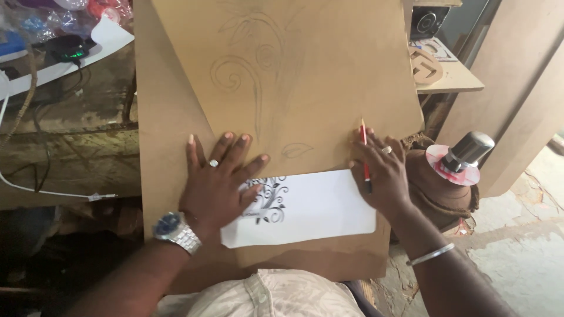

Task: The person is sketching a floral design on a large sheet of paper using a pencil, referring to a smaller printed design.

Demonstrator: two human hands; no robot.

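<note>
Brown boards fill a cluttered workshop: a large fibreboard panel (pixel 170 147) lies across the person's lap, and a smaller fibreboard sheet (pixel 329 70) rests on it, tilted, bearing a faint pencil drawing (pixel 258 64) of scrolls and leaves. Along the sheet's lower edge lies a white paper (pixel 317 208) with a black printed floral ornament near its left end. The left hand (pixel 220 182), wearing a ring and a metal wristwatch (pixel 175 230), presses flat with fingers spread over the sheet's lower edge and the paper's left end, gripping nothing. The right hand (pixel 382 176), with a ring and a silver bangle, is closed on a red pencil (pixel 365 154) at the sheet's lower right corner, touching the paper's right end. Right of it stands a metal knob on a red-and-white disc (pixel 461 157).
</note>
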